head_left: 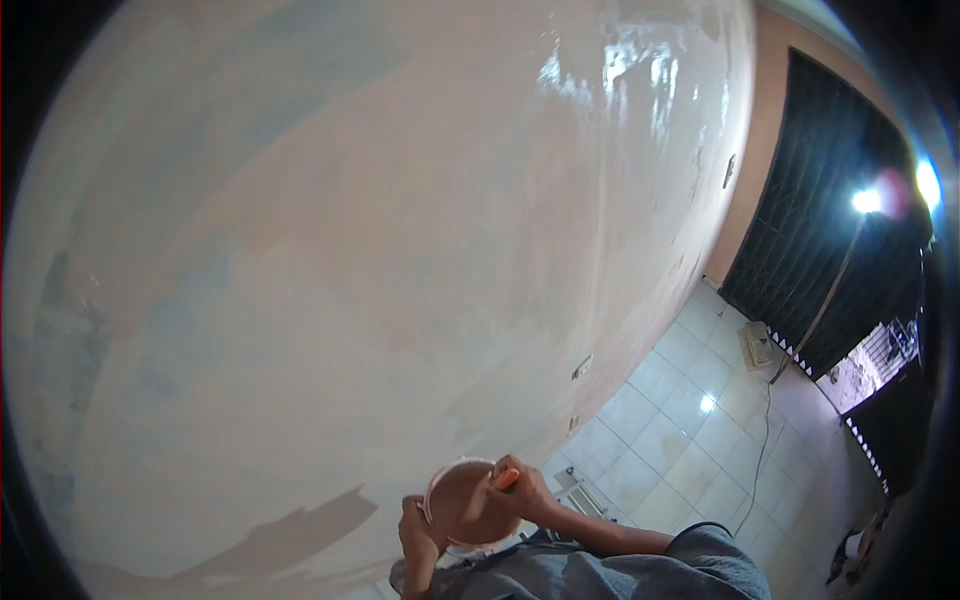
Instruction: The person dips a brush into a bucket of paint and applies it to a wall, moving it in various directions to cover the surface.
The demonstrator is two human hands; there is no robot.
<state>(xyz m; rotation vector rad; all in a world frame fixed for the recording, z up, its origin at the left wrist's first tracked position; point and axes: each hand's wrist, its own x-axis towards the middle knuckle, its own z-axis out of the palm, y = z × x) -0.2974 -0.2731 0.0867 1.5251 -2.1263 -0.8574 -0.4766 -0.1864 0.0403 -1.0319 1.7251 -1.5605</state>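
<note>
A round bucket (447, 474) with a pale, smeared rim is held in front of my body, and its inside looks brownish. My left hand (418, 532) grips the rim on the left side. Over the right part of the opening, my right hand (524, 494) is closed round the orange handle (507, 479) of a tool. Its working end points into the bucket and cannot be made out clearly. Just beyond both hands rises a large wall (330, 290) with pinkish and whitish-grey patches, shiny and wet-looking near the top right.
Outlet boxes (582, 368) sit low in the wall. Metal framework (580, 495) shows just right of my right hand, above a tiled floor (690, 430). Farther right, a lit lamp on a pole (830, 290) trails a cable (764, 440) before a dark folding gate (815, 210).
</note>
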